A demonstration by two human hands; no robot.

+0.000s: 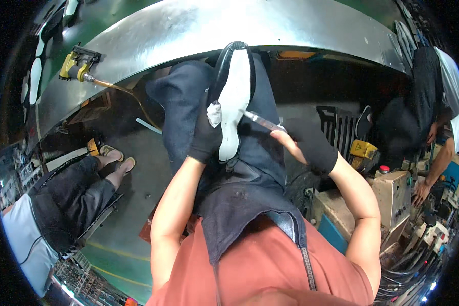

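A black shoe (238, 84) rests sole-up across my lap, its toe toward the bench and its underside white. My left hand (206, 132), in a black fingerless glove, closes round the shoe's left side near the heel. A crumpled white wrap (213, 114) shows at that hand's thumb. In my right hand (311, 145), also in a black glove, I grip a slim silver pen-like tool (260, 120). Its tip points left and reaches the right edge of the white underside at the waist; whether it touches I cannot tell.
A curved metal bench (199, 35) runs ahead of my knees. On its left lies a yellow-black air tool (79, 64) with a hose. One person (71, 199) sits at left; another (438, 102) works at right beside machinery (392, 199). A dark slatted crate (331, 125) stands right.
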